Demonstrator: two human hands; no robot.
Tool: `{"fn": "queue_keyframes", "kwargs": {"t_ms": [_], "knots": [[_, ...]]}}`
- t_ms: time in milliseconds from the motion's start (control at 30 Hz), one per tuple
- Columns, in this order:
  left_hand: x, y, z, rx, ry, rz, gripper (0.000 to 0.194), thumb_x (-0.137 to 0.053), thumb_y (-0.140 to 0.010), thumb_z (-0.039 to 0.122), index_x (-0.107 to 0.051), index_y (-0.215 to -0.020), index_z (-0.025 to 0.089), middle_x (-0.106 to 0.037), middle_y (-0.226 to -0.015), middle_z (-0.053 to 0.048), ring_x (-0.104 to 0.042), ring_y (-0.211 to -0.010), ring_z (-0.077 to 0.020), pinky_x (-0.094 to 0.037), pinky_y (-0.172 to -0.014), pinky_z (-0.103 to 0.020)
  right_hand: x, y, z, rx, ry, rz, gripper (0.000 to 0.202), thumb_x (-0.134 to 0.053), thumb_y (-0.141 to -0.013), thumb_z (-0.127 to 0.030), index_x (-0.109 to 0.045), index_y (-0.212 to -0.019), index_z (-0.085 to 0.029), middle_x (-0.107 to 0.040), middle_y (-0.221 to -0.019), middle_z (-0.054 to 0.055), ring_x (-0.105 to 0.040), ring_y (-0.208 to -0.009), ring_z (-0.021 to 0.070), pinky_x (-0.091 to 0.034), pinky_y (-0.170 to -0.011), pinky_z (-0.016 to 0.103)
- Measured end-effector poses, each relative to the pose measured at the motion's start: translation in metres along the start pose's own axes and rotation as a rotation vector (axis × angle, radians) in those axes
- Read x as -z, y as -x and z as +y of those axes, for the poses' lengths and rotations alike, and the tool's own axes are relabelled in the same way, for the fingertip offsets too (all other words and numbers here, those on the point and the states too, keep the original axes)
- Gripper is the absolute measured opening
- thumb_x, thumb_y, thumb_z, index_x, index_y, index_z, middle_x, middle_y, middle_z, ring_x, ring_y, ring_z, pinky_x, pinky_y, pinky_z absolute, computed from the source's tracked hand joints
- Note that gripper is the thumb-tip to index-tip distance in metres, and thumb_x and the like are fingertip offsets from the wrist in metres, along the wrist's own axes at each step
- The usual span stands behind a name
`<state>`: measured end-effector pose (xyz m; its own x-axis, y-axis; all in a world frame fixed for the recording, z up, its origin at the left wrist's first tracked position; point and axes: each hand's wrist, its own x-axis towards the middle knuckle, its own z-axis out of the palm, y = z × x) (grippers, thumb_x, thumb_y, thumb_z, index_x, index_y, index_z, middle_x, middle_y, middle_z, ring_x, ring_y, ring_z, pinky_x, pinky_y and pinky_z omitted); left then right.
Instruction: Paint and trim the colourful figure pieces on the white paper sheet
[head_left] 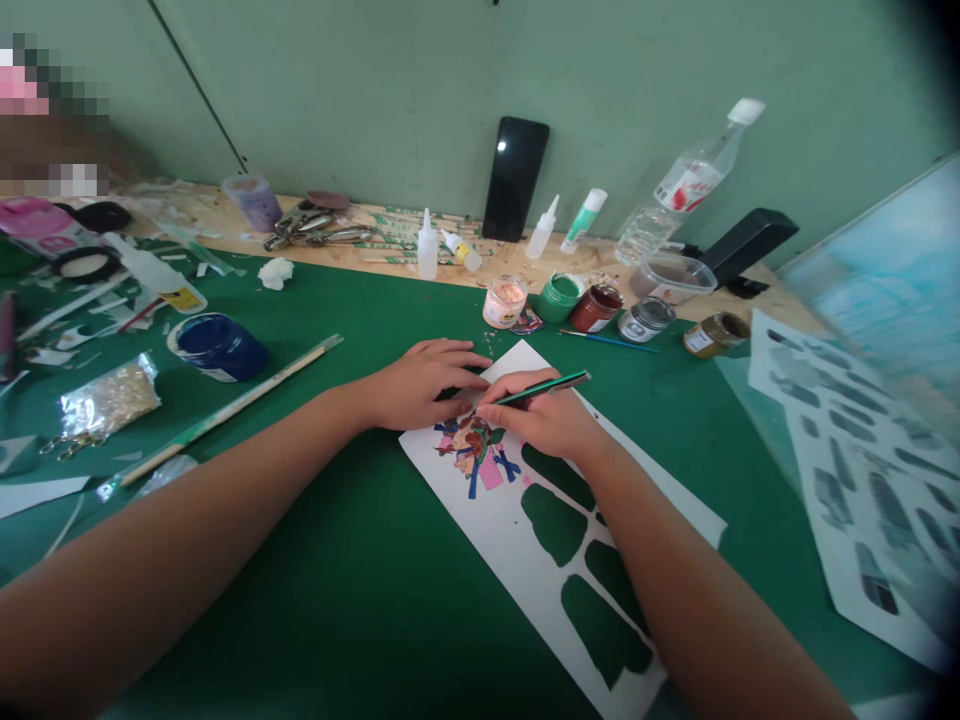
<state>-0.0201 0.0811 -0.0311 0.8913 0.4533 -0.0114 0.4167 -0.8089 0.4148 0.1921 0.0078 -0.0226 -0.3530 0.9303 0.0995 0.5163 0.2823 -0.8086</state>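
Fine handwork at the top of a cut-out sheet

A slim green tool (pixel 555 385) is gripped between the thumb and fingers of the right hand (pixel 551 425), its working end brought down towards the upper edge of a small coloured figure (pixel 491 472). The figure is set near the top corner of a white paper sheet (pixel 487 525), which is laid on a green mat (pixel 337 560). Nothing is seen to be grasped by the left hand (pixel 416 385); it is laid with fingers spread beside the figure, and the sheet appears to be steadied by it. Detailed work on the figure is judged to be in hand. Whether a line is being drawn or cut cannot be told, as the tip is too small to make out. For any further stroke, a flat, unmoving sheet, light pressure and left fingertips kept off the tip's path would be called for.
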Motion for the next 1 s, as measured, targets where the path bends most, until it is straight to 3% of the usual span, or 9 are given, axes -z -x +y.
{"fn": "queue_keyframes", "kwargs": {"t_ms": [1000], "knots": [[-0.0027,0.0016,-0.0023,-0.018,-0.007,0.044,0.037,-0.052,-0.096,0.032,-0.065,-0.131,0.032,-0.048,-0.154,0.000,-0.033,-0.148,-0.0337,-0.028,-0.118,-0.060,0.0017,0.0025,0.0030,0.020,-0.012,-0.018,0.010,-0.069,-0.086,-0.021,-0.074,-0.078,-0.018,-0.074,-0.080,0.003,-0.067,-0.077,0.0174,-0.050,-0.071,0.030]]}}
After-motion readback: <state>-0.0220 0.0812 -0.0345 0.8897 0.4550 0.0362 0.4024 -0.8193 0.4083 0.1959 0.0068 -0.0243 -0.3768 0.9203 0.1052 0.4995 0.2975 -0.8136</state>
